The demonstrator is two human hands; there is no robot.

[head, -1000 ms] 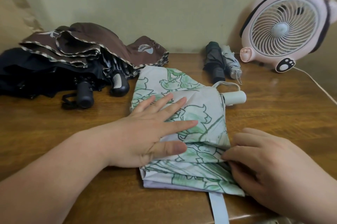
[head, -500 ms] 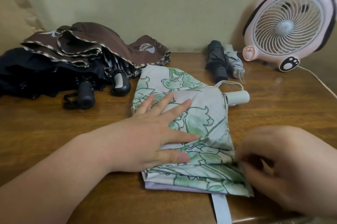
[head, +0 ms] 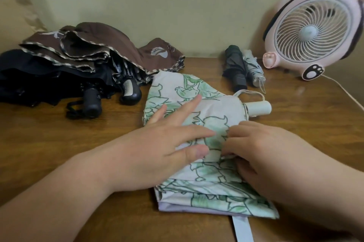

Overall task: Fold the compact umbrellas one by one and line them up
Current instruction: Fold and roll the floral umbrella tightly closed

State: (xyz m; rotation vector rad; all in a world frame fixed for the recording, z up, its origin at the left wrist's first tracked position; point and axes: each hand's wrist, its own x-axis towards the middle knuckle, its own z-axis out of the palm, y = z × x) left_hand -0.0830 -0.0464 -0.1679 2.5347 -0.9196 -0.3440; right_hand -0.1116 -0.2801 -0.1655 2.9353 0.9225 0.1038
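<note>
Fingers (head: 187, 107) of your left hand (head: 157, 153) lie straight and spread, pressing flat on the canopy of the floral umbrella (head: 212, 188), with the thumb laid along the cloth toward the right. Your right hand (head: 271, 155) comes in from the right with its fingers curled, and their tips pinch a fold of the same canopy just beside your left fingertips, so the two hands nearly meet in the middle of the fabric.

You have the floral umbrella lying on the wooden table (head: 59, 143) near the middle, its white and green cloth flattened in layered folds. Its cream handle (head: 258, 108) sticks out at the far right end with a thin wrist loop (head: 250, 92) above it, and a pale closing strap (head: 242, 230) hangs off the near edge.

At the far left you have a brown umbrella (head: 110, 44) with a patterned border, loosely bunched, resting on top of a black umbrella (head: 39, 76); both dark handles point toward you.

Against the wall (head: 177, 5) at the far right, a dark grey umbrella (head: 234, 64) and a pale grey umbrella (head: 254, 70) lie rolled up and touching side by side. Just right of them stands a pink fan (head: 311, 33) with a paw print on its base, its white cord (head: 342, 88) trailing off to the right.
</note>
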